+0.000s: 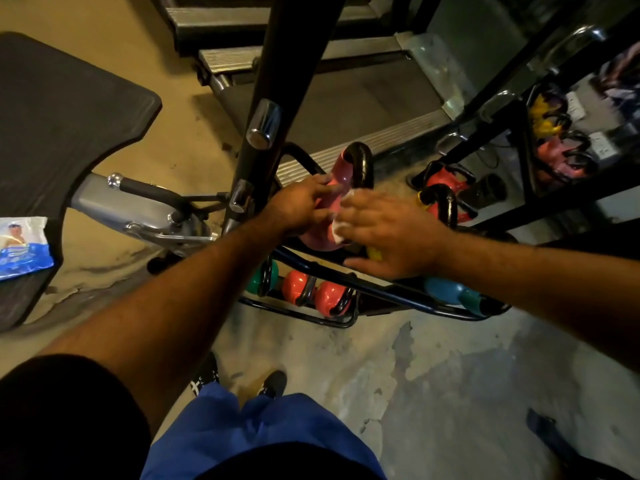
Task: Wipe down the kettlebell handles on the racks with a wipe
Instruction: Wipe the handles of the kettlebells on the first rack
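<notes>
1. Kettlebell handles stand up from a black tiered rack [408, 292]; the nearest one, a black loop [363, 164], rises from a pink kettlebell [341, 168] on the upper tier.
2. A white wipe [337, 230] lies bunched against the pink bell's side, below the loop, between the two hands.
3. The left hand [301, 206] rests on the pink bell just left of the wipe, fingers curled against its body and steadying it.
4. The right hand [391, 233] presses the wipe under its fingertips, fingers spread and fairly straight, the palm hovering over the rack's rail.
5. A second black handle [446, 206] on a red bell sits just right of the right hand.
6. Red, green and blue bells fill the lower tier.
7. A blue wipe packet [22, 247] lies on a dark mat [52, 116], well apart to the left.
</notes>
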